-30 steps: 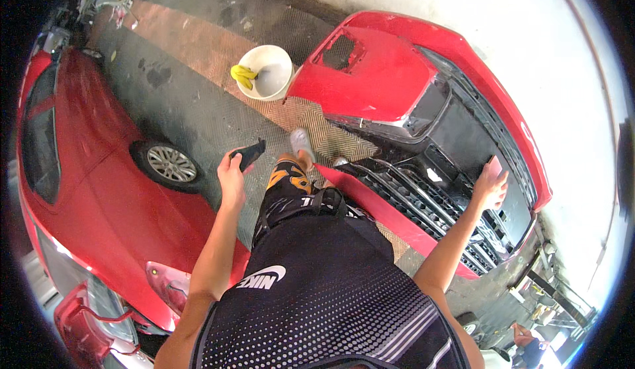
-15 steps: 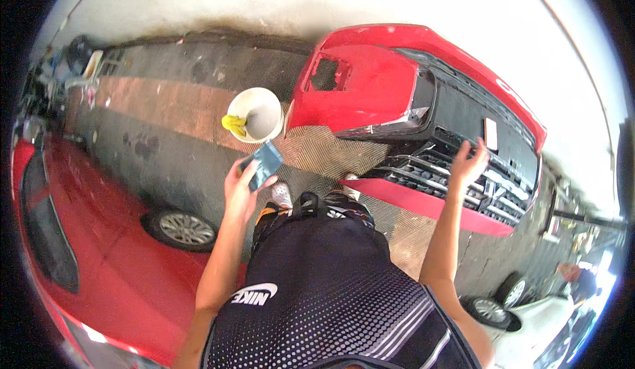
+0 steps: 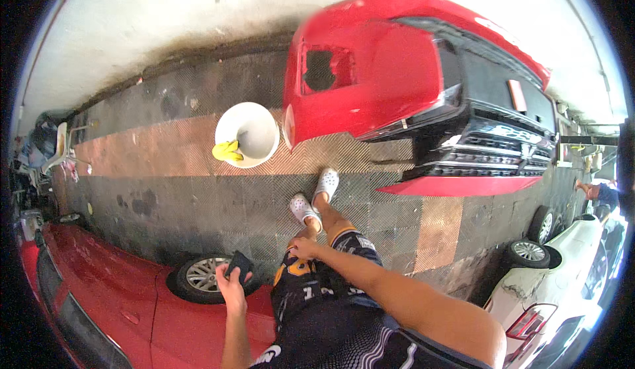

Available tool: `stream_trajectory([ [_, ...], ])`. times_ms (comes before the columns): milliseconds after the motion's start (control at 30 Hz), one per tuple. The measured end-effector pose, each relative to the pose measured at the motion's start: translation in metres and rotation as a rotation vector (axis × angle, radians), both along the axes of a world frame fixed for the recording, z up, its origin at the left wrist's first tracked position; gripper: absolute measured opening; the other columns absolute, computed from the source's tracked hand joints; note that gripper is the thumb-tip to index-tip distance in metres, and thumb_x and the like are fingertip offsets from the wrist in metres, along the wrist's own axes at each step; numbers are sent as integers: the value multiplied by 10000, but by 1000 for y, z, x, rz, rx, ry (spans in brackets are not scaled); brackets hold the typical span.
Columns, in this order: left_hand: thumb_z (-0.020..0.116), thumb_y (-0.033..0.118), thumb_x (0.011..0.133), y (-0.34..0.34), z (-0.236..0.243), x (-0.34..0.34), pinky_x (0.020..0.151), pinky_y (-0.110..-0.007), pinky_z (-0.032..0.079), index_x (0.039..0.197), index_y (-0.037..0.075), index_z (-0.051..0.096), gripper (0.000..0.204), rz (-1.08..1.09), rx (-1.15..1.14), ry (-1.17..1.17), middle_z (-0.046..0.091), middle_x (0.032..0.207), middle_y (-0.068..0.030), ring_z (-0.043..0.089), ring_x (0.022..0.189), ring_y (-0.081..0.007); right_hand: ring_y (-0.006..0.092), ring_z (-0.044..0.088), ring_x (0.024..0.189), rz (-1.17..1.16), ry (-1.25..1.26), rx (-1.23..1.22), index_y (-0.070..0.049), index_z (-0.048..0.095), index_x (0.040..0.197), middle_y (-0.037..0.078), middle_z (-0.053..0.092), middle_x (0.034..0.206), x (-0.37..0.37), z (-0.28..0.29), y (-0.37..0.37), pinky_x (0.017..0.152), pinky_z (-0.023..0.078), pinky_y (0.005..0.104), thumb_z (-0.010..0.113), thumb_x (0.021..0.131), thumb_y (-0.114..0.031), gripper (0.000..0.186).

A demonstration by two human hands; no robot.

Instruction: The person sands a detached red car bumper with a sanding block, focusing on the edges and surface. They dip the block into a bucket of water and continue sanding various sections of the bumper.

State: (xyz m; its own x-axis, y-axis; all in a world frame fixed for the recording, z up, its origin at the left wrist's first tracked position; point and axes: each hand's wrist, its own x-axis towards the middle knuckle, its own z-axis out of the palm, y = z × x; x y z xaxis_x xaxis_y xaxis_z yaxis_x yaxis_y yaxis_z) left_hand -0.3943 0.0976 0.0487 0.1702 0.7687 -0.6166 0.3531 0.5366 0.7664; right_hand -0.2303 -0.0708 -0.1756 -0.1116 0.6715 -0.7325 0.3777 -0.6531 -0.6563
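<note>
While a dark block (image 3: 240, 264) is gripped by the left hand (image 3: 231, 288) at seven o'clock in the view, the right hand (image 3: 304, 248) is held over the shorts (image 3: 307, 283); whether anything is grasped there cannot be told. A white bucket (image 3: 248, 114) is seen at ten o'clock, a red bumper (image 3: 390, 65) at two.

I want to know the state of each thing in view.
Left hand, closed on dark pad
Right hand, grip unclear
White bucket, upright, open
Yellow item, at bucket rim
Red bumper, detached, holed at one corner
Pale block, lying on red bumper
Red car, parked
White car, body scuffed
</note>
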Motion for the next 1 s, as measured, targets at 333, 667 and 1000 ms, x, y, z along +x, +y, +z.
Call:
stream_trajectory([
  [333, 550, -36, 961, -26, -97, -9, 725, -380, 671, 1257, -26, 570, 297, -107, -234, 187, 614, 1170, -139, 669, 950, -215, 452, 575, 1283, -263, 19, -355, 29, 636, 1336, 375, 583, 1341, 49, -122, -8, 1116, 438, 496, 601, 858, -713, 883],
  [667, 630, 76, 980, 17, -51, 143, 923, -315, 519, 1188, -27, 637, 233, -183, -62, 87, 660, 1116, -74, 636, 1003, -165, 357, 654, 1198, -157, 290, -33, 49, 655, 1245, 243, 690, 1260, 111, -23, 18, 1051, 490, 384, 579, 981, -595, 700],
  [1000, 662, 166, 1006, -41, 69, 428, 953, -303, 472, 1183, 2, 627, 244, -1282, 16, -542, 643, 1117, -76, 605, 1079, -146, 152, 636, 1107, -1723, 801, 600, -34, 645, 1296, 38, 704, 1184, 272, 242, -70, 1012, 490, 344, 689, 1009, -278, 379],
])
